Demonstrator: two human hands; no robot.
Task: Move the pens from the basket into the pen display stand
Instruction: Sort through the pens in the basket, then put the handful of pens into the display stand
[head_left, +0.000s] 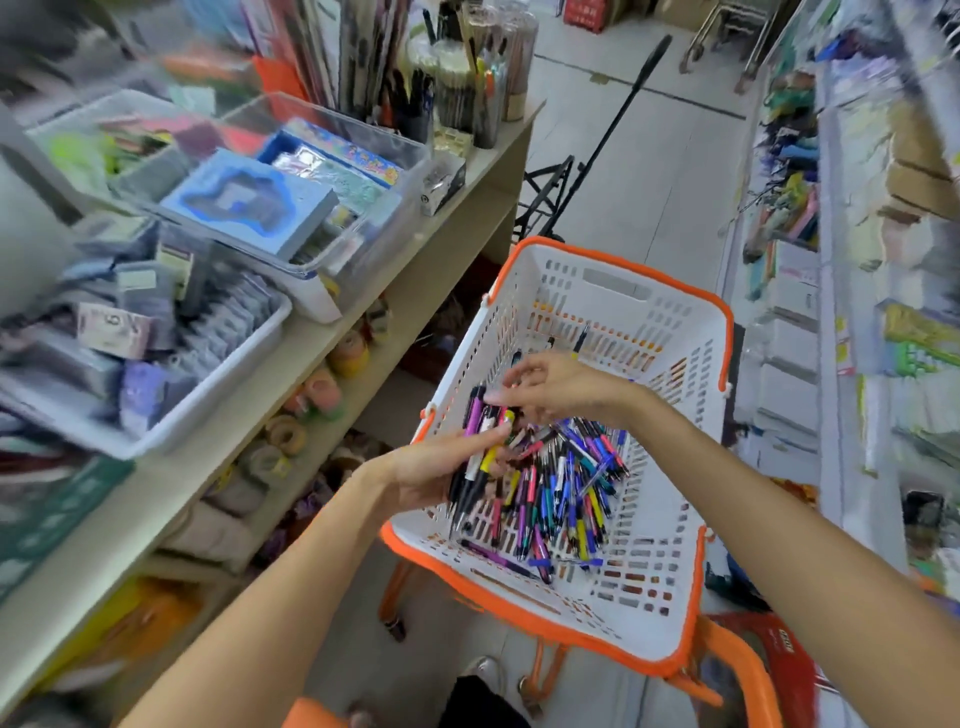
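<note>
Head view, stock on hand: one white basket (670, 332) with orange rim, standing in the aisle beside the shelving unit (467, 208). Contents: a loose heap of pens (561, 488), mixed colours, piled toward the near left of the basket floor, a few strays lying apart.

Your left hand (441, 467): palm up, fingers curled under a bundle of pens (480, 452), tips pointing down and toward you (likely gathered parallel so they go into a holder in one go).

Your right hand (556, 387): over the bundle, fingers narrowed toward the pen tops; whether it pinches one cannot be told through the blur. It seems to be adding to or squaring the bundle.

Shelf top: clear bins of stationery (311, 171) and, at the far end, upright tubs of pens and pencils (467, 88). Which of these is the pen display stand cannot be told.

Status, as a judgement: collecting stage; most pens remain in the basket.
</note>
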